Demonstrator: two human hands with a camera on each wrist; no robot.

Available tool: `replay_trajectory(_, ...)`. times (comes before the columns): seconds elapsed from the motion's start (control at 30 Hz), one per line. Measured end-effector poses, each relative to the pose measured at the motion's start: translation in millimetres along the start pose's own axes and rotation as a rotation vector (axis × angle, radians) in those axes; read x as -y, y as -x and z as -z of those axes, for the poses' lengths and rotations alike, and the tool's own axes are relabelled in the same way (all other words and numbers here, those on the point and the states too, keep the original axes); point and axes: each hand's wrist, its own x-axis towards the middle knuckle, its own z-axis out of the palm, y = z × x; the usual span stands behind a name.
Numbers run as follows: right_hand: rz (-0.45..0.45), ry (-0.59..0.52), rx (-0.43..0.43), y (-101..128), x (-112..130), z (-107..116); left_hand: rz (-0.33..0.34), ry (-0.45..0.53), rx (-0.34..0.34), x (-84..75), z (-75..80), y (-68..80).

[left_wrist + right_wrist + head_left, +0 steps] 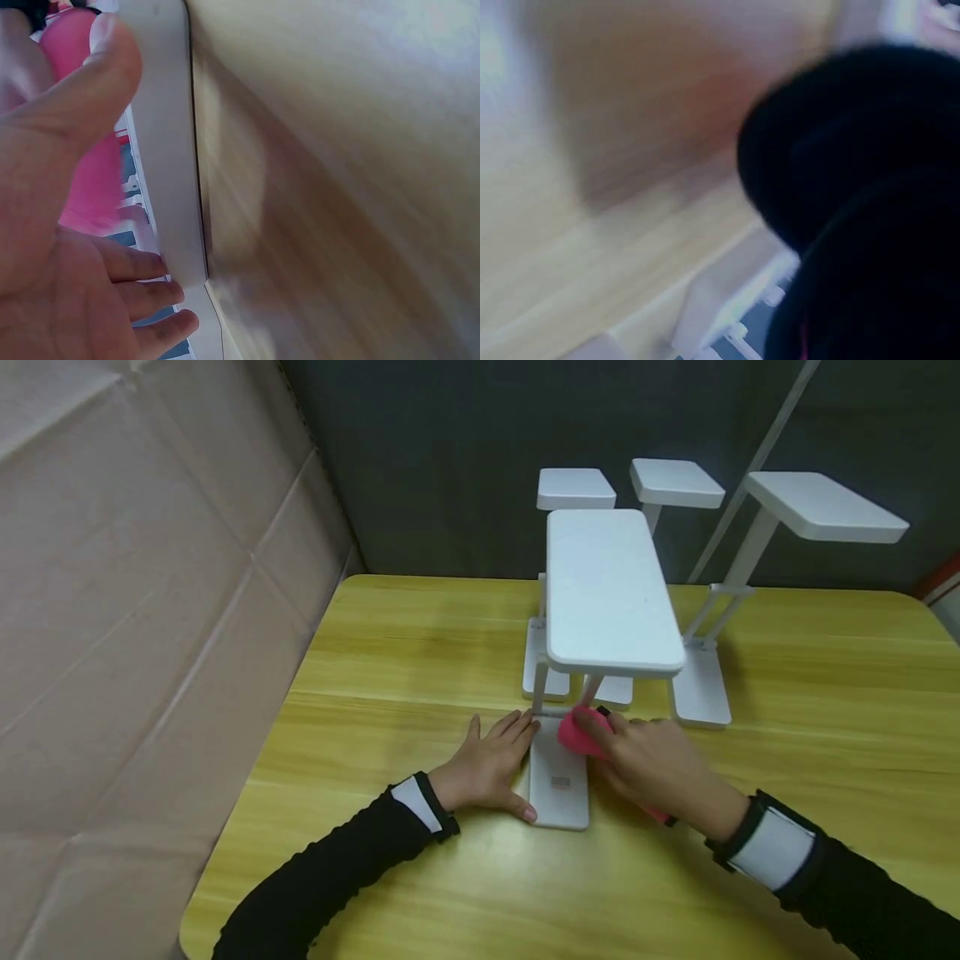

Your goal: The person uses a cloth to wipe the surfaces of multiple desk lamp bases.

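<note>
The left hand [489, 767] lies flat on the yellow wooden table [390, 643], fingers straight, thumb and fingertips touching the left edge of the white rectangular base plate [558, 793] of the nearest white plastic stand [607, 589]. The right hand [651, 762] has its fingers curled round a pink cloth [581, 732], pressing it on the base plate beside the upright. 3 similar white stands [817, 506] are behind.
</note>
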Motion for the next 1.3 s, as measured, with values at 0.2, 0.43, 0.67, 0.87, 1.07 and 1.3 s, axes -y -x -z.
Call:
replay_trajectory(0.2,-0.002,-0.026,-0.078,-2.1,6.5,-26.1,-0.007,-0.022,0.003,-3.5,-2.5,1.8)
replay_trajectory(0.43,-0.027,-0.129,0.067,7.3,20.9,-8.9,0.0,-0.073,0.001,-5.5,-1.4,3.9)
replay_trajectory(0.67,0.029,-0.174,0.154,27.5,34.5,-0.4,-0.006,-0.085,0.004,-5.9,-2.2,6.1)
replay_trajectory(0.87,0.095,-0.242,0.207,41.6,42.2,7.5,0.002,-0.073,0.005,-6.5,-3.2,7.9)
replay_trajectory(1.07,0.22,-0.288,0.217,50.9,45.3,10.0,0.014,-0.059,0.012,-7.3,-3.9,9.0)
replay_trajectory(1.3,0.365,-0.331,0.082,34.8,35.9,8.0,0.019,-0.079,0.0,-3.0,-4.6,4.0)
